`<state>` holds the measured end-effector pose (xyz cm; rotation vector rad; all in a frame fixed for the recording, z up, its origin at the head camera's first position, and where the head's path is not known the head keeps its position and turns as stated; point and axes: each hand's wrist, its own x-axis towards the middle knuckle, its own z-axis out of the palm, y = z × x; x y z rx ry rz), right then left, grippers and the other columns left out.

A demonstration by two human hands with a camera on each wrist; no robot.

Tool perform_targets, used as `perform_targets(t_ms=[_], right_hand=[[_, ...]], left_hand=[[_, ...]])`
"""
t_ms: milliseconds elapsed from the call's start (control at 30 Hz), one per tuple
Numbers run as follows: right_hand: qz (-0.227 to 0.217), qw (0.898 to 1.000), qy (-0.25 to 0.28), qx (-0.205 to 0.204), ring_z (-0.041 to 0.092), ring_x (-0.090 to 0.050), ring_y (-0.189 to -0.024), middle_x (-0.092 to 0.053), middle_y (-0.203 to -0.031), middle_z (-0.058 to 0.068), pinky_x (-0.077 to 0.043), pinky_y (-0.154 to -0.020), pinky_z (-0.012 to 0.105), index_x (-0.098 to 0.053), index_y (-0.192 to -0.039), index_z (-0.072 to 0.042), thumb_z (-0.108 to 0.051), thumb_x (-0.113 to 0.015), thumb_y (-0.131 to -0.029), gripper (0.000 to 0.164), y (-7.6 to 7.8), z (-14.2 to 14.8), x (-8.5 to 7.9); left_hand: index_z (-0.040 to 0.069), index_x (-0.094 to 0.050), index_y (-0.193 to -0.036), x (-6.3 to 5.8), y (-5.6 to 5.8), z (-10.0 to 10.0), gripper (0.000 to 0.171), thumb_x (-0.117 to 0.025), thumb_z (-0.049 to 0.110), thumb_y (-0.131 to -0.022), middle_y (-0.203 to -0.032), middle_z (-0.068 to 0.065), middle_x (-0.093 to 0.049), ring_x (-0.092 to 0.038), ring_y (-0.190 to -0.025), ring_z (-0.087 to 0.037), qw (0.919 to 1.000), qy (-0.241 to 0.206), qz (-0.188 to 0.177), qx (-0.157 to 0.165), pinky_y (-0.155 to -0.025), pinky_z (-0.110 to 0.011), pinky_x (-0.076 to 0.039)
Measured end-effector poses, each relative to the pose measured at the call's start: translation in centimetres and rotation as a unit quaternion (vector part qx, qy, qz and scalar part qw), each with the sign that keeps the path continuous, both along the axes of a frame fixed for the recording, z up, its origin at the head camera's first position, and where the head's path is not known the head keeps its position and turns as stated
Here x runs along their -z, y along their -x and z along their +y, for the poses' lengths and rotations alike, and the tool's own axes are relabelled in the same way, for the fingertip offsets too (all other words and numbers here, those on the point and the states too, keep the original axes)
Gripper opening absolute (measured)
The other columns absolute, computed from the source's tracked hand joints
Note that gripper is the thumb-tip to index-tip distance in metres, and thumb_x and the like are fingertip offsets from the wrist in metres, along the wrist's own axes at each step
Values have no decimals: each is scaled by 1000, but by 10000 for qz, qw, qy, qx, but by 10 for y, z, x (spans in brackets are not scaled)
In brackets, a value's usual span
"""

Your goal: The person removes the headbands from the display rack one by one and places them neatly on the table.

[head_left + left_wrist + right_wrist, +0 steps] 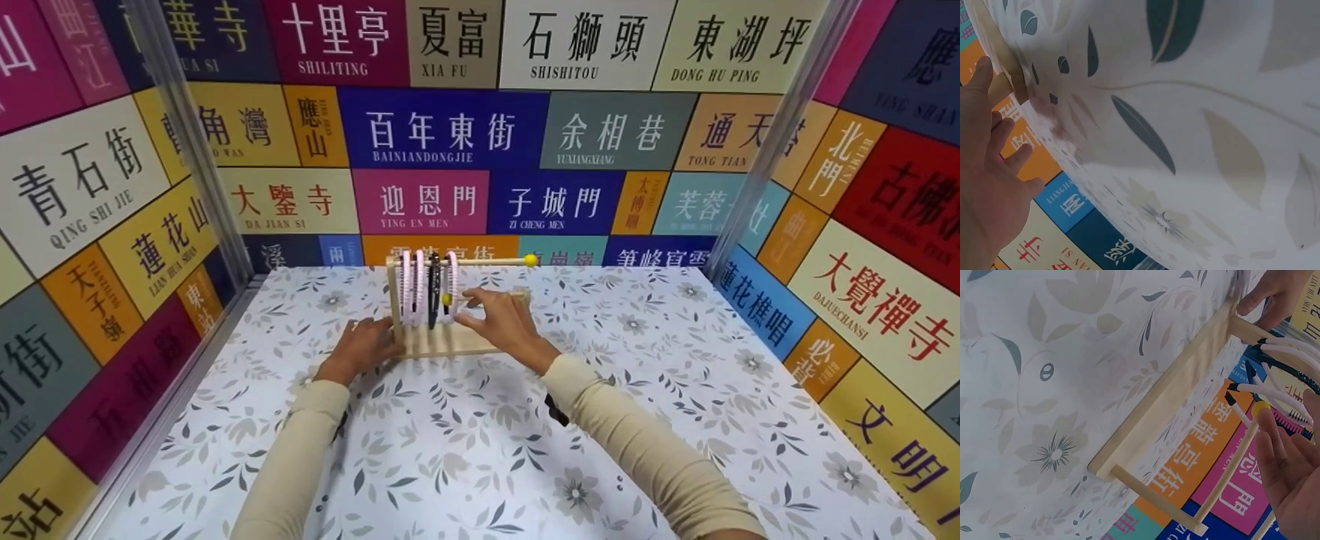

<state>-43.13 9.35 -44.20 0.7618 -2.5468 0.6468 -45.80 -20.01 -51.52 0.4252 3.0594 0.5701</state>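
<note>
The pale headbands [408,289] and a dark headband [433,292] hang side by side from the upper rod of a wooden rack [450,343]; the rack stands upright on the flower-patterned surface [480,450]. The left hand [363,346] holds the rack's left end, thumb against the base and fingers bent near the post; the right hand [501,319] is at the rightmost pale headband [452,274], thumb and forefinger close beside it – whether they pinch it or are merely near, I cannot tell.

That headband is probably light and springy, stiff enough to keep its curve yet able to flex at the legs; the ridged band should give good grip and seems unlikely to break. The best hold looks to be a light pinch on one leg, clear of the lower rod's yellow ball [446,298], which could snag it; the rack looks light too, rigid and rather smooth – best steadied by its base or post.
</note>
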Motion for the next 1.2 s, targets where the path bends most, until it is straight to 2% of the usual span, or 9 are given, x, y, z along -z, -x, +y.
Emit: perform_targets(t_ms=[200,333,633,900,1200], right_hand=[[-53,10000,53,50,24,-71,-68,-79,-103,7,-52,-52,35,-74,-120,-10,-40,-78,-94,40,0,-6,0],[-89,9999,43,125,24,-73,-73,-80,-100,6,-54,-54,36,-75,-118,-11,-43,-78,-93,41,0,-9,1],[-79,9995,23,315,20,-74,-75,-80,-98,2,-54,-53,32,-76,-115,-15,-46,-79,-92,39,4,-14,6],[-108,9989,180,409,20,-75,-76,-80,-98,2,-57,-58,35,-78,-104,-17,-44,-76,-94,29,5,-19,5],[1,9985,153,533,15,-66,-64,-77,-81,-4,-53,-55,36,-77,-89,-20,-39,-77,-95,20,6,-21,3]], left_hand=[[12,-50,-154,5,3,3,62,-64,43,-103,-141,-10,-64,-51,-136,-39,9997,220,9,73,-122,-66,-16],[12,-53,-151,6,3,3,58,-63,43,-103,-138,-10,-66,-53,-133,-40,9995,299,-86,52,-121,-68,-15],[11,-57,-148,5,3,5,57,-65,44,-102,-135,-12,-67,-52,-134,-39,9994,109,-304,-84,-123,-64,-16],[16,-53,-153,6,3,6,61,-65,46,-102,-136,-9,-67,-50,-137,-35,9987,-48,-476,-187,-125,-63,-12],[15,-62,-144,12,6,3,52,-68,43,-101,-121,-8,-72,-62,-119,-31,9993,-164,-325,-80,-122,-64,-20]])
